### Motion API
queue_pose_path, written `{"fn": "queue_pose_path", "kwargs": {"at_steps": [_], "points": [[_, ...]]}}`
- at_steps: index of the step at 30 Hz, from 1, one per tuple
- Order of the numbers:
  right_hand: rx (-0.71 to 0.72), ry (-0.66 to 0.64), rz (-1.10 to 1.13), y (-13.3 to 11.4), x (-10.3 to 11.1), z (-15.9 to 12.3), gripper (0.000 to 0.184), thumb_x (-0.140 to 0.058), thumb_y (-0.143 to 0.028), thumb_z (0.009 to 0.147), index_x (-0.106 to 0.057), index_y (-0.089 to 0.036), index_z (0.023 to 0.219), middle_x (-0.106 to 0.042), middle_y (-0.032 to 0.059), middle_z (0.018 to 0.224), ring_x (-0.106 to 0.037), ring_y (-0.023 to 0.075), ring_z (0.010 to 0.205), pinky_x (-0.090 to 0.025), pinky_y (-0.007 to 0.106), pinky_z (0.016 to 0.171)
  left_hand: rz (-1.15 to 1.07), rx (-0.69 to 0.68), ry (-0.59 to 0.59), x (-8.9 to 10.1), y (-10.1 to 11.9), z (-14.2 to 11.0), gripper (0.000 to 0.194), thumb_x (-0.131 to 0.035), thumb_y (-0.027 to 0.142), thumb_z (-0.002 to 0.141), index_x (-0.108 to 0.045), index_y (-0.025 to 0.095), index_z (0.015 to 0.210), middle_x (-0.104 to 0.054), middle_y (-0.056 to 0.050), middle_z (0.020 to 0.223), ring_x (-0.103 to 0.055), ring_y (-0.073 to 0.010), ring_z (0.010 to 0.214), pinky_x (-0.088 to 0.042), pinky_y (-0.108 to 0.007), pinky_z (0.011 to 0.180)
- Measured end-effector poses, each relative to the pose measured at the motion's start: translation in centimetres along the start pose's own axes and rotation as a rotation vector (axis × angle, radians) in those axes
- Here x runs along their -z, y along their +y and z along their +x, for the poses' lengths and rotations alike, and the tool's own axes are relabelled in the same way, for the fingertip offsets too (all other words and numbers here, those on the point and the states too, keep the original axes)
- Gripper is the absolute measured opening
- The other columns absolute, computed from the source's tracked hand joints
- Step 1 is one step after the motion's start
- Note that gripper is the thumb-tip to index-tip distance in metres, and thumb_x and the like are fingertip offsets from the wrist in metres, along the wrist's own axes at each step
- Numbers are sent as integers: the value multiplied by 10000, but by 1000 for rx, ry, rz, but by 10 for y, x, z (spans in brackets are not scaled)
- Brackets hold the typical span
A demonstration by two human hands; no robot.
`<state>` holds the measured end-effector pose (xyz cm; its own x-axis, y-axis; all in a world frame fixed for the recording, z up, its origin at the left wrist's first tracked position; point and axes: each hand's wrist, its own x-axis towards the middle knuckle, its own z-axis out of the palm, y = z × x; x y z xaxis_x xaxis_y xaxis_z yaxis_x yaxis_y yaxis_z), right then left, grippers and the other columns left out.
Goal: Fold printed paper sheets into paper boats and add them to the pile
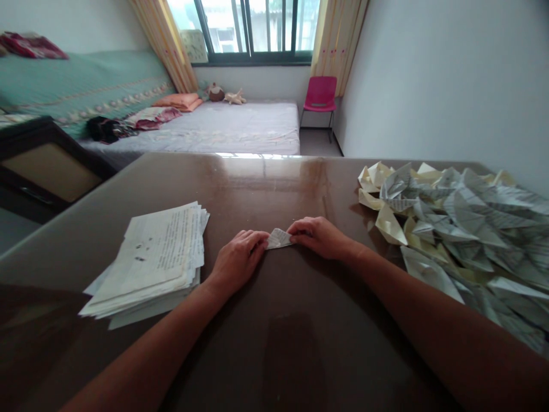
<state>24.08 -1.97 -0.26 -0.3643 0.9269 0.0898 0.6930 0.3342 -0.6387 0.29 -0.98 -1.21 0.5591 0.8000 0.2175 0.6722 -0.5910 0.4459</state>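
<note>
A small folded piece of printed paper (278,238) lies at the middle of the brown table, its top coming to a blunt peak. At its left end, my left hand (241,254) pinches it between thumb and fingers. The opposite end is gripped by the closed fingers of my right hand (318,236). A stack of printed sheets (150,257) sits to the left of my left hand. Beyond my right forearm is a large heap of folded paper boats (454,217), some cream and some white with print.
The glossy table (257,183) reflects light from the window. Behind its far edge stands a bed (257,123) with pillows, clothes and soft toys. A pink chair (321,94) is near the right wall, and a dark cabinet (47,166) stands at the left.
</note>
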Motion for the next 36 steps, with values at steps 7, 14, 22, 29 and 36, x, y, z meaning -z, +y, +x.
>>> {"fn": "queue_pose_path", "kwargs": {"at_steps": [7,14,22,29,36], "points": [[-108,38,185,-4,-3,0,96,-613,-244,817,-649,-176,874,-682,6,786,-608,120,712,-420,226,663,13,55,-11,0,4,2,240,-443,318,938,-604,218,1085,-664,-33,1030,-602,-188,958,-473,-321,843],[-142,42,148,-7,-2,1,70,-626,-240,799,-632,-172,814,-608,-19,695,-536,102,636,-383,219,601,-5,89,-23,1,4,4,241,-449,336,932,-593,245,1102,-654,-9,922,-606,-181,895,-467,-302,777],[-99,-106,411,5,1,-3,249,-641,-164,728,-537,-170,954,-656,3,810,-611,122,737,-459,231,673,22,67,-1,1,6,3,244,-451,336,929,-594,245,1104,-654,-9,899,-604,-172,861,-463,-290,755],[-83,-142,329,1,10,-4,248,-600,-89,705,-511,-183,916,-678,1,807,-631,121,725,-471,238,682,8,53,3,2,7,3,233,-471,324,919,-614,239,1082,-658,-12,889,-598,-173,849,-464,-290,733],[-17,-115,47,-9,12,-5,117,-625,-159,749,-602,-185,861,-657,-2,796,-584,119,718,-411,225,657,5,52,-8,3,8,2,224,-474,320,921,-614,249,1082,-654,-6,894,-595,-173,867,-456,-284,738]]}}
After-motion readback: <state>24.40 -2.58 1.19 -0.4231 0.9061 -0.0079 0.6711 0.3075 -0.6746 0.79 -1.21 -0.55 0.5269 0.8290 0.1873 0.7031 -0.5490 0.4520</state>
